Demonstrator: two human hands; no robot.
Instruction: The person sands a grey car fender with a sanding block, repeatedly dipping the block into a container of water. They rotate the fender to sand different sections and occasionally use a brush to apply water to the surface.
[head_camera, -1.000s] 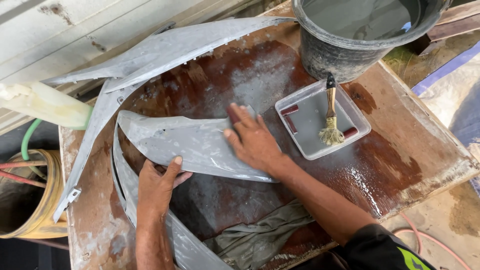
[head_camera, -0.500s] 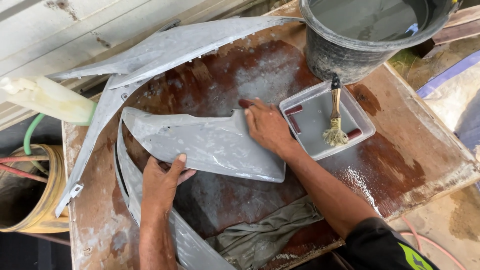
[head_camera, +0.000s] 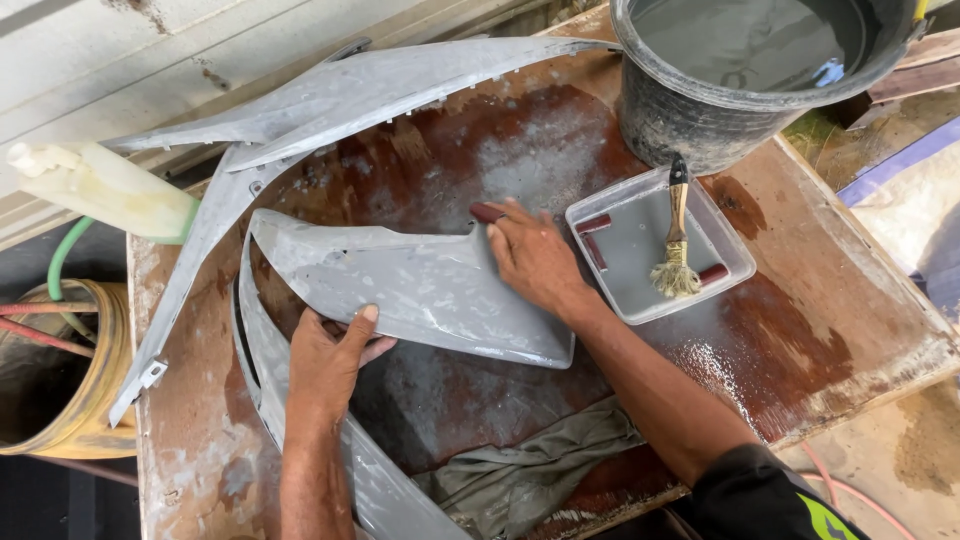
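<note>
Grey panel lies on a wet wooden table, left hand gripping its near edge, right hand pressing a dark red sanding pad flat at its far corner; wet-sanding appears underway, calling for steady strokes.

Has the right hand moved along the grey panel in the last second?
Yes. The right hand slid from mid-panel toward the grey panel's far corner, closer to the clear tray.
</note>
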